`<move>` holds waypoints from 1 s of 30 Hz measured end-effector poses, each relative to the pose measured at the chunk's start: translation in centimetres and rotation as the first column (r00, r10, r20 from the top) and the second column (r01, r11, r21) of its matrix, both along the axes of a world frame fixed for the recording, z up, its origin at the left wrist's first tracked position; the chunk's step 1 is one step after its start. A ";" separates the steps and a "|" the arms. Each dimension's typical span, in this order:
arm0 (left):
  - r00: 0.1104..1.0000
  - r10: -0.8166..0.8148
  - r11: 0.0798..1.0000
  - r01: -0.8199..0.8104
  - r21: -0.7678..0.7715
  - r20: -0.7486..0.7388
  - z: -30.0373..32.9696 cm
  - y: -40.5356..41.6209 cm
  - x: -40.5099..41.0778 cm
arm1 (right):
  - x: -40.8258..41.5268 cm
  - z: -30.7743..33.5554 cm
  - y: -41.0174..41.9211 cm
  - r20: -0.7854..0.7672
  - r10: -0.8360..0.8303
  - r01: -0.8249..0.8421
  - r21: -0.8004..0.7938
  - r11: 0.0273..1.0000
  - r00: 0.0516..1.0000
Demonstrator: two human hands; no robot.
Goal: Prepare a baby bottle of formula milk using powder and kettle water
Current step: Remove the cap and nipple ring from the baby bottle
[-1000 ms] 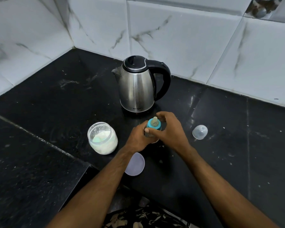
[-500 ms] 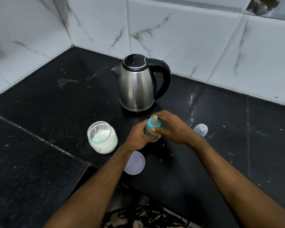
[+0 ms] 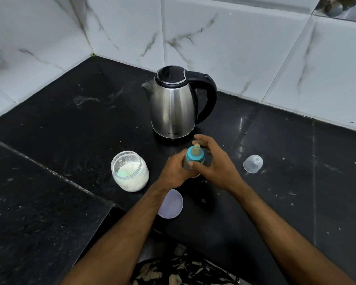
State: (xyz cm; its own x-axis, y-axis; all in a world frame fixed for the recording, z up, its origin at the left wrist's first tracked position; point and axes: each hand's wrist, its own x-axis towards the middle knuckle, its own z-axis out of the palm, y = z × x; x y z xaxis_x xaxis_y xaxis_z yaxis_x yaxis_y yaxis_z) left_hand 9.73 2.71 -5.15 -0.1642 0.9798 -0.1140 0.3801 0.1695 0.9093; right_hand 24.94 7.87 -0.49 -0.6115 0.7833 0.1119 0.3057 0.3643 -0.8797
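Head view: left hand [image 3: 174, 171] grips bottle [image 3: 194, 156]; right hand [image 3: 216, 164] pinches its collar.

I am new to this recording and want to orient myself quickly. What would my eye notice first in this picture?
First the steel kettle standing at the back of the black counter by the tiled wall. Just in front of it the left hand grips the baby bottle while the right hand holds its blue collar. An open jar of powder stands to the left, its lid nearer the person, and a clear cap lies to the right.
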 end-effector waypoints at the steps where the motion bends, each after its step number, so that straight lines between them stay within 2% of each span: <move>1: 1.000 0.003 1.000 -0.003 -0.011 0.005 -0.1 0.0 0.0 | -0.1 0.0 0.0 0.012 -0.016 0.016 0.006 1.000 1.000; 4: 1.000 0.007 1.000 -0.008 -0.030 -0.014 0.0 0.3 0.3 | -1.1 -0.4 -0.5 0.023 -0.149 0.146 0.099 0.984 0.989; 6: 0.999 0.009 0.999 -0.011 -0.038 -0.043 0.1 0.3 0.3 | -1.5 -0.4 -0.6 0.027 -0.173 0.168 0.129 0.977 0.985; 10: 0.999 0.008 1.000 -0.009 -0.023 -0.035 0.2 0.1 0.2 | -1.1 0.5 0.5 0.076 0.024 -0.024 0.002 1.000 0.997; 12: 0.999 0.009 1.000 -0.010 -0.014 -0.036 0.2 0.1 0.2 | -0.9 0.6 0.7 0.088 0.058 -0.056 -0.028 0.998 0.994; 17: 0.999 0.022 1.000 -0.022 -0.016 -0.030 0.2 0.1 0.4 | -1.1 0.1 0.1 0.130 -0.160 0.141 0.143 0.980 0.979; 19: 0.999 0.024 1.000 -0.025 -0.020 -0.023 0.2 0.1 0.3 | -1.2 0.2 0.1 0.125 -0.140 0.120 0.160 0.980 0.982; 23: 0.999 0.031 0.999 -0.032 -0.027 -0.042 0.0 0.2 0.4 | -1.1 0.3 0.0 0.132 -0.010 0.002 0.067 0.998 0.991; 27: 0.997 0.026 0.998 -0.031 -0.053 -0.076 -0.1 0.4 0.5 | -1.0 0.4 -0.4 0.150 -0.178 0.152 0.170 0.974 0.972; 30: 0.996 0.026 0.997 -0.033 -0.074 -0.082 0.0 0.4 0.4 | -1.1 0.6 -0.5 0.198 -0.190 0.151 0.199 0.968 0.962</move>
